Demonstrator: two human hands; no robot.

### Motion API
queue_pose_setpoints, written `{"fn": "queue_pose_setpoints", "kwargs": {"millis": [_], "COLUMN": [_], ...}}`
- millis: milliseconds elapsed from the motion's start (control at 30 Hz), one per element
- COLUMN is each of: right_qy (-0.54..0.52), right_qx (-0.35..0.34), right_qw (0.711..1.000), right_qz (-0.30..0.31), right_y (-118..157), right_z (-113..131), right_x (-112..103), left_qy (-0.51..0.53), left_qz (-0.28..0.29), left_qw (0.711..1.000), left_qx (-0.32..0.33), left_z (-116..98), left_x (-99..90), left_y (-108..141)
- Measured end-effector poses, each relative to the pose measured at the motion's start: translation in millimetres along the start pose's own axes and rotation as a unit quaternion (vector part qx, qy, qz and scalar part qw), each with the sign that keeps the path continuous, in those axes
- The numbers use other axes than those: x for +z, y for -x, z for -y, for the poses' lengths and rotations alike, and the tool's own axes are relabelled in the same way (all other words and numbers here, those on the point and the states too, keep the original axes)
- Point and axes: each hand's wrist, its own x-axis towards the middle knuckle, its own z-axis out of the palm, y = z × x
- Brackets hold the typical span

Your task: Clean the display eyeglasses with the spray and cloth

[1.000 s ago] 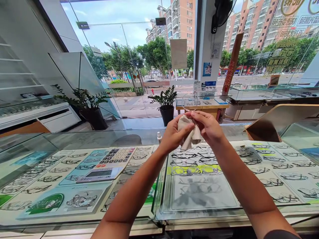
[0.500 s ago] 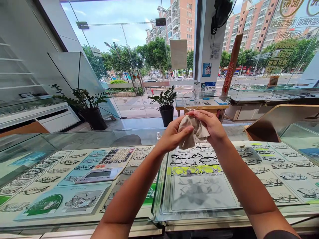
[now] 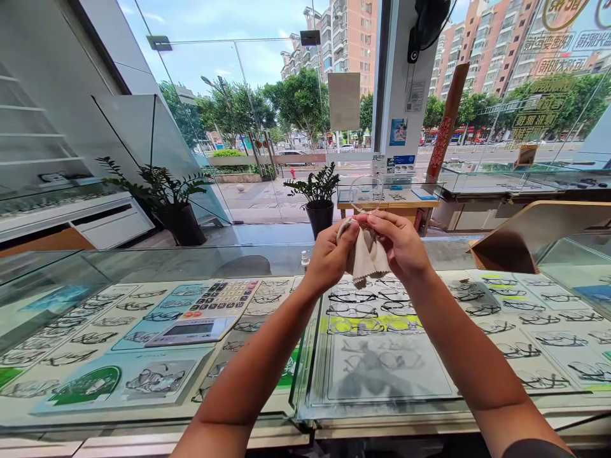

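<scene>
A beige cloth [image 3: 366, 257] with zigzag edges hangs from my two hands above the glass display case. My left hand [image 3: 329, 254] is closed on it, thumb on top near a fold. Close beside it, my right hand [image 3: 398, 240] pinches with thumb and fingertips, touching the cloth's upper right part. A thin, clear round rim [image 3: 366, 194] shows just above the fingertips; whether it is held cannot be made out. Under the glass below the hands lie rows of eyeglasses [image 3: 352, 310].
A calculator [image 3: 205, 318] lies on the counter at left, and a small white bottle [image 3: 305, 259] stands behind my left hand. At right is a wood-framed mirror or panel [image 3: 548, 229]. Potted plants [image 3: 319, 213] stand beyond the counter.
The cloth has been shifted in the fingers and now hangs in a narrower fold between the hands. My left thumb has moved up. The view has shifted slightly.
</scene>
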Motion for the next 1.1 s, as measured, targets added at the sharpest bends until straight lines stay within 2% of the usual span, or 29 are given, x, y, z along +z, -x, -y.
{"fn": "queue_pose_setpoints", "kwargs": {"millis": [100, 200, 267, 433, 500, 600, 767, 867, 933, 1100], "right_qy": [0.026, 0.036, 0.034, 0.027, 0.031, 0.035, 0.053, 0.052, 0.048, 0.055], "right_qx": [0.001, 0.004, 0.001, -0.015, -0.022, -0.022, -0.002, -0.005, -0.007, -0.01], "right_qw": [1.0, 0.999, 0.999, 0.999, 0.999, 0.999, 0.999, 0.999, 0.999, 0.998], "right_qz": [-0.015, -0.027, -0.03, -0.023, -0.01, 0.004, -0.007, -0.01, -0.003, 0.002], "right_y": [-1.4, -2.9, -3.3, -1.1, -0.2, 0.5, 1.1, 1.5, 1.8, 2.3], "right_z": [6.2, 7.0, 4.1, -7.2, -9.2, -7.2, 2.3, 4.3, 3.4, 0.3], "right_x": [-4.3, -5.4, -4.2, 0.6, 0.8, -1.4, -4.4, -3.9, -3.1, -1.5], "left_qy": [0.019, 0.015, 0.009, -0.01, -0.008, 0.016, 0.038, 0.042, 0.04, 0.022], "left_qz": [0.082, 0.128, 0.118, 0.015, -0.008, 0.007, 0.116, 0.149, 0.135, 0.035], "left_qw": [0.996, 0.99, 0.991, 0.999, 1.0, 0.999, 0.99, 0.985, 0.987, 0.998], "left_qx": [-0.032, -0.052, -0.057, -0.038, -0.027, -0.033, -0.066, -0.078, -0.078, -0.046], "left_z": [-2.8, -3.7, -3.1, 0.4, 0.6, -2.0, -10.5, -12.9, -12.2, -6.9], "left_x": [-7.9, -13.7, -14.0, -5.2, -2.7, -4.5, -18.6, -22.9, -20.7, -6.6], "left_y": [-1.8, -1.9, -1.4, 0.2, 0.2, -1.6, -4.4, -2.6, -0.7, 2.1]}}
